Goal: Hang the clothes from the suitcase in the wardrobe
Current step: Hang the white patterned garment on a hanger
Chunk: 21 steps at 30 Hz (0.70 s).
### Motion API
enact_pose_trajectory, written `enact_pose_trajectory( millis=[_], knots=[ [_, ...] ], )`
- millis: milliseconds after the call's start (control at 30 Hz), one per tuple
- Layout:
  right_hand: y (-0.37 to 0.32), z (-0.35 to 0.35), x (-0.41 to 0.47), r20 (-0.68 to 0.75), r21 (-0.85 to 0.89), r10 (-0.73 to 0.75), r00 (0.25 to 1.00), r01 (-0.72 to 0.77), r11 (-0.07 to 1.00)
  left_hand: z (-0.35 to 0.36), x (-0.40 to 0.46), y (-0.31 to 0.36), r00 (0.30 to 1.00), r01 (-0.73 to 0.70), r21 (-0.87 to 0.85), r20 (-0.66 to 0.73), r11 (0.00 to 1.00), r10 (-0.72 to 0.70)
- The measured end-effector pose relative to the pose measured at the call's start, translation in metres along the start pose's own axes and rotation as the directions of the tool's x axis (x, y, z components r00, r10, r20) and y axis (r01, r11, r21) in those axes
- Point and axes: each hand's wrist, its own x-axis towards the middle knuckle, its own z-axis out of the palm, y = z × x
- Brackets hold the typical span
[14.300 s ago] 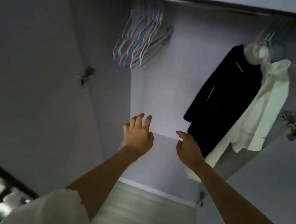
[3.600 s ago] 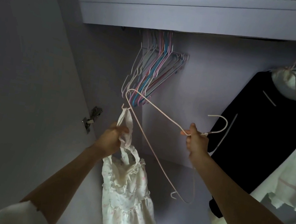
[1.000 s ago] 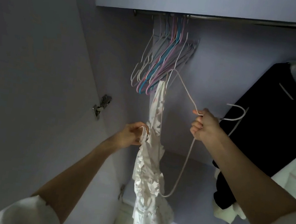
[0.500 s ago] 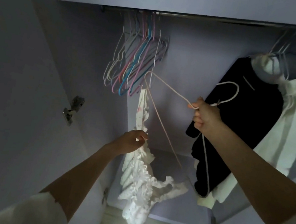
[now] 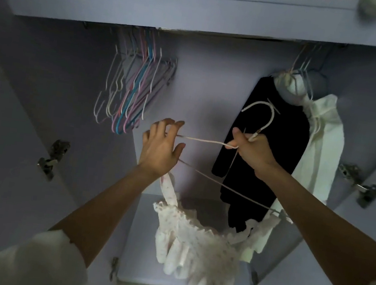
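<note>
Right hand clamped on the neck of the thin wire hanger; left hand with fingers spread, touching its shoulder. Below the fingers hangs the white frilly dress, probably light, soft, slippery. Better to keep hold at the hanger's neck.

Dim, soft-edged, wide-angle warped view
</note>
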Motion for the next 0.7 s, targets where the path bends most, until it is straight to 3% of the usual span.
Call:
enact_pose_trajectory(
  millis=[100, 167, 333, 400, 433, 533, 700],
  knots=[
    [0.0, -0.003, -0.002, 0.019, -0.004, -0.021, 1.0, 0.021, 1.0, 0.009, 0.007, 0.006, 0.976, -0.165, -0.004, 0.143, 0.986, 0.164],
    [-0.001, -0.008, -0.003, 0.024, 0.019, -0.02, 1.0, 0.019, 1.0, 0.017, 0.008, 0.01, 0.958, -0.12, -0.149, 0.241, 0.982, 0.153],
    [0.003, -0.017, -0.007, 0.164, 0.025, -0.141, 0.976, 0.139, 0.99, 0.033, -0.003, 0.011, 0.992, -0.002, -0.296, 0.119, 0.955, 0.039],
    [0.017, -0.02, -0.005, 0.202, -0.128, -0.163, 0.966, 0.191, 0.973, 0.037, -0.008, 0.01, 0.997, 0.034, -0.313, 0.081, 0.949, -0.009],
    [0.026, -0.024, -0.003, 0.203, -0.288, -0.178, 0.963, 0.232, 0.929, 0.037, -0.01, 0.007, 0.997, 0.065, -0.32, 0.067, 0.945, -0.046],
    [0.05, -0.041, 0.002, 0.106, -0.688, -0.233, 0.967, 0.241, 0.685, 0.036, -0.012, -0.009, 0.981, 0.195, -0.306, 0.05, 0.932, -0.188],
    [0.076, -0.056, 0.009, 0.078, -0.772, -0.188, 0.979, 0.179, 0.61, 0.03, -0.009, -0.022, 0.945, 0.326, -0.202, 0.091, 0.924, -0.314]
  ],
)
